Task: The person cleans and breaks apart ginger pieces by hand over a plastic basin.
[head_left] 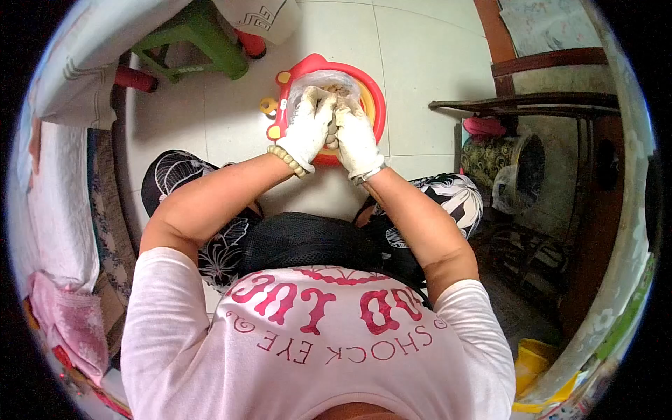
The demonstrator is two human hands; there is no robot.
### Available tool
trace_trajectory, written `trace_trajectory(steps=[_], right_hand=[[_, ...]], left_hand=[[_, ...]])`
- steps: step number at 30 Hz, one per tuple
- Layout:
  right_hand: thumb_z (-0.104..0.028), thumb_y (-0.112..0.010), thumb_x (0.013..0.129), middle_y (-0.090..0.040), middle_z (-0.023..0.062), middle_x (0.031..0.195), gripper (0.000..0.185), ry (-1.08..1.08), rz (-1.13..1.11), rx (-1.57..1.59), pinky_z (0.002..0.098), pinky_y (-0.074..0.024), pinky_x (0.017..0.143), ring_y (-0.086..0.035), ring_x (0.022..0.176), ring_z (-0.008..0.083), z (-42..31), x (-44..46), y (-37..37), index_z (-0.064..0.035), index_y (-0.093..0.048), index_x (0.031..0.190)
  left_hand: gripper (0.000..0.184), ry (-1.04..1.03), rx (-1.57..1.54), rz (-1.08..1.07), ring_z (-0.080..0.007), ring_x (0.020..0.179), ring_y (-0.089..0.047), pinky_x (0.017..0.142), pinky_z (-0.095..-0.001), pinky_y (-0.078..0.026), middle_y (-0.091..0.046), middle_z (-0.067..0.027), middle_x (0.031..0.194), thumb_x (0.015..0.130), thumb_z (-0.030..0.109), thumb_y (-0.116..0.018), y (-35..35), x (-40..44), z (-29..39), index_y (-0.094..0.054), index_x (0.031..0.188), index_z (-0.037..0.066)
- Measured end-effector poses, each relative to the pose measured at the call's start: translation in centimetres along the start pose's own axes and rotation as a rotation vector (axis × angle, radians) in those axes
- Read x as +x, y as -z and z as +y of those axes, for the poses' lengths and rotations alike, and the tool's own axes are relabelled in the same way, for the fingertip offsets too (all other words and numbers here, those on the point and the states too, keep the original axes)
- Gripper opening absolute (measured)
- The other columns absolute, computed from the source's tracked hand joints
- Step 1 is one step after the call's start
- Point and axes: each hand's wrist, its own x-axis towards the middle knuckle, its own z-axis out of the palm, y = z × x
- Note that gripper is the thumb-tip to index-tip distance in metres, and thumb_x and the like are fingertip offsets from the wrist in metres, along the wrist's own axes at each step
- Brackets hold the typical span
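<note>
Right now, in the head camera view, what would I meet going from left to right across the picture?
Pink cloth, green stool, left gloved hand, right gloved hand, pink bundle, yellow item at lower right.

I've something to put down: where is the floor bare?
Bare floor lies right of the red tub, short of the dark bar. Another patch lies between tub and green stool. Over the tub it is crowded: left hand and right hand are close together.
</note>
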Motion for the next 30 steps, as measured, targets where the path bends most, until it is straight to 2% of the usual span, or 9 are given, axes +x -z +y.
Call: trace_trajectory(steps=[2,4,5,7,8,13,22,24,30], right_hand=[[-0.024,-0.039,0.097,-0.053,-0.0016,0.068,0.021,-0.041,0.017,-0.02,0.0188,-0.0371,0.04,-0.048,0.049,0.0063,0.2,0.2,0.4,-0.0091,-0.048,0.108],[-0.025,-0.039,0.096,-0.054,-0.0001,0.068,0.02,-0.007,-0.04,-0.023,0.0197,-0.0395,0.041,-0.05,0.05,0.0079,-0.3,0.3,0.6,-0.0088,-0.047,0.106],[-0.026,-0.039,0.096,-0.055,0.0014,0.068,0.02,0.026,-0.094,-0.026,0.0206,-0.042,0.042,-0.053,0.05,0.0095,-0.6,0.3,0.7,-0.0084,-0.045,0.104],[-0.028,-0.038,0.096,-0.054,0.0015,0.067,0.022,0.01,-0.136,-0.071,0.0212,-0.0423,0.042,-0.052,0.049,0.0098,-1.0,0.6,1.0,-0.0082,-0.045,0.103],[-0.03,-0.037,0.097,-0.054,0.0016,0.067,0.025,-0.006,-0.18,-0.117,0.0219,-0.0426,0.042,-0.051,0.048,0.0102,-1.1,0.7,1.1,-0.008,-0.046,0.102],[-0.04,-0.031,0.098,-0.05,-0.003,0.061,0.035,-0.1,-0.175,-0.25,0.0184,-0.0353,0.042,-0.044,0.048,0.0057,-0.4,0.1,1.1,-0.0117,-0.051,0.094],[-0.039,-0.032,0.098,-0.05,-0.0046,0.061,0.034,-0.101,-0.025,-0.133,0.0183,-0.0308,0.037,-0.04,0.042,0.0041,0.4,-1.0,0.1,-0.0125,-0.052,0.105],[-0.04,-0.031,0.097,-0.047,0.0005,0.056,0.037,-0.085,-0.022,-0.057,0.0236,-0.0354,0.036,-0.042,0.04,0.0099,0.8,-1.1,0.3,-0.0088,-0.05,0.099],[-0.04,-0.031,0.097,-0.045,-0.0013,0.055,0.036,-0.058,-0.011,-0.014,0.0235,-0.0311,0.035,-0.038,0.038,0.0086,1.4,-1.5,0.5,-0.0106,-0.051,0.096]], left_hand=[[0.03,-0.181,0.227,0.035,-0.0116,0.071,-0.055,0.059,-0.0244,-0.049,-0.057,-0.0068,0.094,0.093,0.023,-0.05,-0.1,0.0,0.2,-0.044,0.118,0.007],[0.034,0.347,-0.285,-0.054,-0.0149,0.075,-0.055,0.061,-0.0268,-0.048,-0.057,-0.0097,0.092,0.091,0.028,-0.052,0.1,0.2,3.6,-0.047,0.112,0.002],[0.034,0.349,-0.284,-0.056,-0.0149,0.075,-0.055,0.061,-0.0268,-0.048,-0.057,-0.0097,0.092,0.091,0.028,-0.052,0.2,0.3,3.5,-0.047,0.112,0.002],[0.035,0.253,-0.417,-0.075,-0.0138,0.076,-0.056,0.061,-0.027,-0.049,-0.058,-0.0082,0.092,0.09,0.027,-0.052,0.4,0.6,4.0,-0.048,0.113,0.001],[0.028,0.22,-0.362,-0.068,-0.0109,0.082,-0.054,0.075,-0.025,-0.046,-0.058,-0.005,0.096,0.092,0.023,-0.051,0.5,0.4,4.2,-0.05,0.111,0.002],[0.03,0.19,-0.171,-0.102,-0.0097,0.083,-0.051,0.072,-0.0247,-0.045,-0.059,-0.0053,0.096,0.092,0.026,-0.052,0.6,0.3,2.8,-0.052,0.11,0.002],[0.034,-0.008,0.227,-0.041,-0.0286,0.104,-0.053,0.09,-0.035,-0.042,-0.055,-0.0203,0.111,0.094,0.023,-0.046,0.0,-0.4,0.6,-0.048,0.118,-0.001],[0.039,-0.106,0.317,-0.112,-0.0334,0.107,-0.051,0.093,-0.0368,-0.04,-0.053,-0.0228,0.114,0.093,0.025,-0.046,0.0,-0.3,-0.2,-0.046,0.121,-0.003],[0.041,-0.029,0.328,-0.151,-0.0335,0.11,-0.051,0.094,-0.0365,-0.04,-0.052,-0.0239,0.117,0.093,0.023,-0.047,0.1,-0.8,1.5,-0.045,0.122,-0.006]])
